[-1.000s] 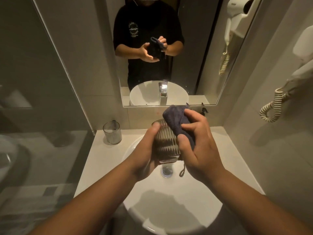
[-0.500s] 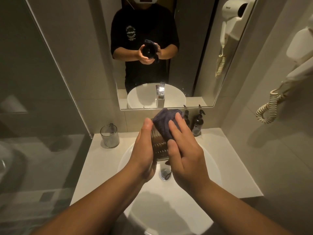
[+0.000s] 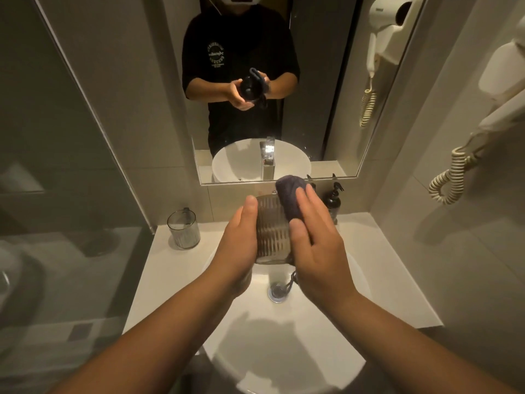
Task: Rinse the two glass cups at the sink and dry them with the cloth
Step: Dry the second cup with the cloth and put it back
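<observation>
A mirror (image 3: 159,89) hangs above two dark pump bottles (image 3: 332,199); a hairdryer (image 3: 500,89) is wall-mounted right.

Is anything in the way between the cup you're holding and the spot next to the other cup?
Nothing visible. The left hand holds the ribbed cup over the sink; bare counter lies toward the second cup.
</observation>
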A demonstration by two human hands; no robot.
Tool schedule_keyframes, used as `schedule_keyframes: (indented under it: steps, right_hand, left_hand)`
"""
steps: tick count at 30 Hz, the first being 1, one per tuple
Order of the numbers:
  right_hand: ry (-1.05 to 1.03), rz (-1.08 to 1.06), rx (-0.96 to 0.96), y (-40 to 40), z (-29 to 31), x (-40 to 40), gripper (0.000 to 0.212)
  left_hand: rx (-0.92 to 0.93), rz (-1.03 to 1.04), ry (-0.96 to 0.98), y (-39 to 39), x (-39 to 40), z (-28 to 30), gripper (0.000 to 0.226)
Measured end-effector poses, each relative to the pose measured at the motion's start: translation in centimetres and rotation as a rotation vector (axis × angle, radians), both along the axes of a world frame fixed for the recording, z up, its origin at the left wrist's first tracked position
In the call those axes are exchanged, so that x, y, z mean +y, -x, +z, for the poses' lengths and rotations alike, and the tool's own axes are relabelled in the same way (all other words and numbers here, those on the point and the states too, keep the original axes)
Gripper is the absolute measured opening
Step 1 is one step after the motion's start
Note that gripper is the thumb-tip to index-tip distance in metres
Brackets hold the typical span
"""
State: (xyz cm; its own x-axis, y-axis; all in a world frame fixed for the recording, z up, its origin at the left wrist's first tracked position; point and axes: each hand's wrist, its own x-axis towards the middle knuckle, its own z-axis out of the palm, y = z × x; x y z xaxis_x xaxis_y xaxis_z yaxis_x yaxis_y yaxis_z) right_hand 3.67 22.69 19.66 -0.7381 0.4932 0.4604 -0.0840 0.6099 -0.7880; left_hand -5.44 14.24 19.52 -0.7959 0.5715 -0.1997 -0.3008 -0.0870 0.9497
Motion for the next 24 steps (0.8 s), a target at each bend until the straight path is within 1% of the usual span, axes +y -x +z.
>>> schedule_keyframes:
  steps: [2,3,5,6,7,8,10,12,14,15,16,18,19,22,24]
  right_hand:
    - [-0.266,0.002,0.028,0.0,-0.7,-0.1,0.051]
    - [-0.353,-0.004,0.046,0.0,-1.1,-0.1,0.051]
    - [-0.435,-0.022,0.067,-0.1,-1.3,-0.2,0.049]
    - [-0.434,-0.02,0.078,-0.2,-1.3,-0.3,0.05]
    - [-0.39,-0.006,0.095,-0.3,-1.2,-0.3,0.051]
    - [-0.298,0.009,0.11,-0.4,-1.1,-0.3,0.052]
    - [-0.045,0.024,0.108,-0.7,-0.6,-0.2,0.05]
    - [0.236,0.043,0.082,-0.9,0.0,-0.1,0.044]
    - [0.526,0.124,0.074,-0.8,0.4,0.2,0.037]
    - [0.611,0.138,0.076,-0.8,0.5,0.3,0.037]
    - [0.635,0.134,0.083,-0.7,0.6,0.4,0.038]
    - [0.574,0.091,0.095,-0.7,0.7,0.6,0.039]
    - [0.494,0.058,0.084,-0.6,0.7,0.8,0.041]
    - [0.158,-0.018,0.028,-0.4,0.9,1.3,0.052]
    - [-0.012,-0.031,0.032,-0.1,0.7,1.5,0.053]
  left_hand:
    - [-0.018,0.002,-0.018,-0.2,0.0,-0.1,0.055]
    - [-0.039,-0.021,-0.033,-0.3,-0.1,0.1,0.057]
    - [-0.072,-0.031,-0.054,-0.5,0.1,0.5,0.06]
    - [-0.083,-0.016,-0.063,-0.5,0.1,0.5,0.06]
    - [-0.098,-0.004,-0.071,-0.6,0.3,0.6,0.06]
    - [-0.111,0.003,-0.073,-0.7,0.4,0.7,0.06]
    - [-0.145,-0.008,-0.067,-0.8,0.5,0.7,0.064]
    - [-0.182,-0.028,-0.062,-0.8,0.4,0.8,0.072]
    - [-0.195,-0.053,-0.088,-0.6,0.3,0.9,0.078]
    - [-0.194,-0.065,-0.097,-0.4,0.3,1.1,0.079]
    - [-0.188,-0.078,-0.097,-0.3,0.4,1.2,0.08]
    - [-0.156,-0.061,-0.071,-0.1,0.7,1.6,0.078]
    - [-0.125,-0.036,-0.048,-0.1,0.9,1.8,0.075]
    - [-0.041,0.09,0.025,-0.3,1.4,2.2,0.06]
    - [-0.027,0.104,0.004,-0.7,1.5,2.3,0.06]
